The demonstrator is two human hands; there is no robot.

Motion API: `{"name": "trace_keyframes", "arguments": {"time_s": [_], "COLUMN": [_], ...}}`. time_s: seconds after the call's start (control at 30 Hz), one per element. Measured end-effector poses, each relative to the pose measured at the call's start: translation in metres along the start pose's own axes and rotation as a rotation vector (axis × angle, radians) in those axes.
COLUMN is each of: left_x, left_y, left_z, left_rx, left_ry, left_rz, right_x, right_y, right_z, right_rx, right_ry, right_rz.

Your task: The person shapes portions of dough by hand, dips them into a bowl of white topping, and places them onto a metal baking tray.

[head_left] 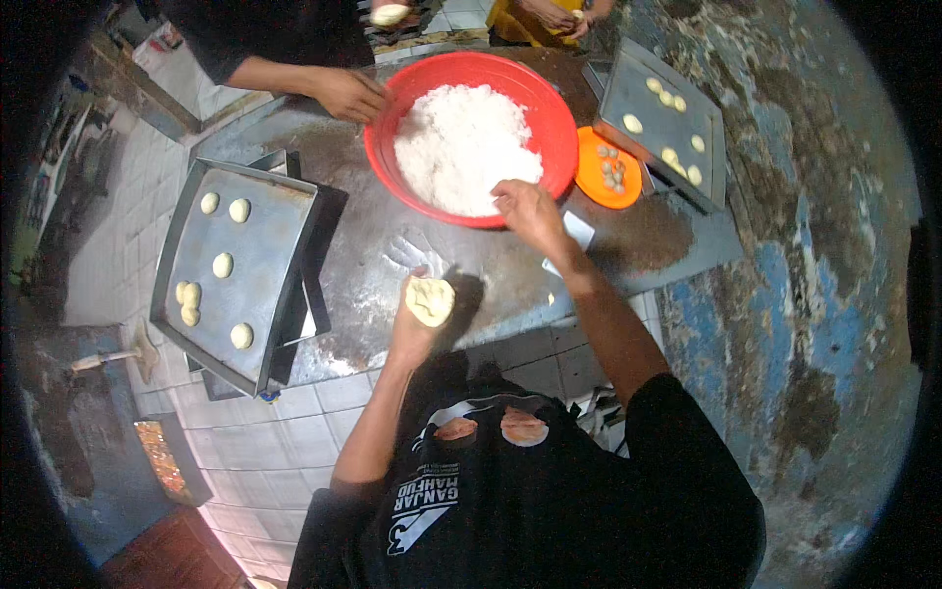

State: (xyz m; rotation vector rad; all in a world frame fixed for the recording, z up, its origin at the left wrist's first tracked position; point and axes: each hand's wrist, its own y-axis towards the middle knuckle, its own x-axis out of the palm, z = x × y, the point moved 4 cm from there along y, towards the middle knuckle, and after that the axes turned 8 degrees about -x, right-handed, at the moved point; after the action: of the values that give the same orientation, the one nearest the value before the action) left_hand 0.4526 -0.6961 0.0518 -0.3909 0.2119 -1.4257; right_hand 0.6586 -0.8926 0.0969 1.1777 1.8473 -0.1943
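A flattened, dented round of pale dough (430, 301) rests in my left hand (410, 339), whose fingers curl around it above the table's near side. My right hand (531, 216) reaches over the near rim of a large red basin (381, 147). Its bent fingers press together at the edge of a white shredded mass (461, 147) that looks like grated coconut. What lies between the fingertips is hard to see. Beside the basin on the right sits an orange plate (589, 182) with several small greyish-brown lumps (612, 169).
Metal trays with dough balls stand left (270, 294) and far right (677, 118) on the worn table (368, 329). A co-worker's hand (348, 94) touches the basin's far-left rim. Another person's hands (564, 18) work at the far side. A pale flat object (572, 236) lies under my right wrist.
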Motion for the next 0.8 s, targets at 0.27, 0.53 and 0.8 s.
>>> {"name": "trace_keyframes", "arguments": {"time_s": [0.27, 0.53, 0.8], "left_x": [-0.07, -0.081, -0.001], "left_y": [0.053, 0.086, 0.117], "left_z": [0.061, 0.097, 0.11], "left_rx": [0.015, 0.099, 0.253], "left_ry": [-0.052, 0.178, 0.241], "left_rz": [0.171, 0.135, 0.132], "right_x": [0.098, 0.078, -0.002], "right_y": [0.078, 0.085, 0.078], "right_z": [0.166, 0.213, 0.124], "right_rx": [-0.078, -0.053, 0.581], "right_ry": [-0.378, 0.036, 0.817], "right_rz": [-0.321, -0.251, -0.077]}}
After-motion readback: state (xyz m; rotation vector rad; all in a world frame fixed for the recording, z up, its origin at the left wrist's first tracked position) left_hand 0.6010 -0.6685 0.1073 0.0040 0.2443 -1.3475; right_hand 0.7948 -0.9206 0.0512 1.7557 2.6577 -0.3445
